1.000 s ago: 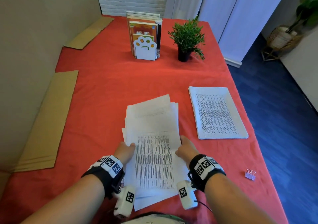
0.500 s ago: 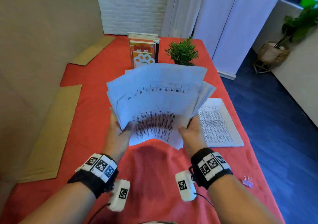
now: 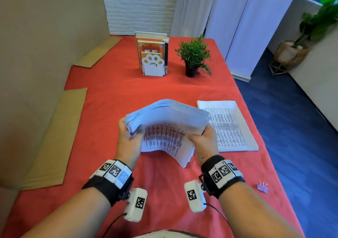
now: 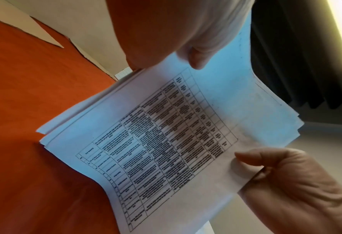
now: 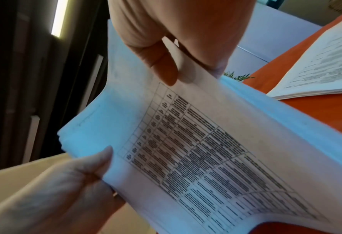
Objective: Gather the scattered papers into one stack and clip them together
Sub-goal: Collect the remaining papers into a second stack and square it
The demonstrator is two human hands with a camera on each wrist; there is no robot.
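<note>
A bundle of printed papers (image 3: pixel 165 126) with tables on them is held above the red tablecloth, bowed, its lower edge near the cloth. My left hand (image 3: pixel 128 135) grips its left side and my right hand (image 3: pixel 200 139) grips its right side, thumbs on the printed face. The left wrist view shows the papers (image 4: pixel 166 142) with uneven edges, my left hand (image 4: pixel 186 47) at the top and my right hand (image 4: pixel 286 182) at the lower right. In the right wrist view the papers (image 5: pixel 196 150) lie between my right hand (image 5: pixel 176 47) and my left hand (image 5: pixel 66 190). A small pink binder clip (image 3: pixel 263 186) lies at the table's right edge.
A second neat stack of printed sheets (image 3: pixel 226 126) lies to the right on the red table (image 3: pixel 113 100). At the back stand a book holder with a paw front (image 3: pixel 152 56) and a small potted plant (image 3: pixel 193 56). Cardboard sheets (image 3: pixel 54 137) lie along the left.
Both hands picked the spread papers up off the table, raised them fanned out, then lowered and tightened them into a more compact bundle.
</note>
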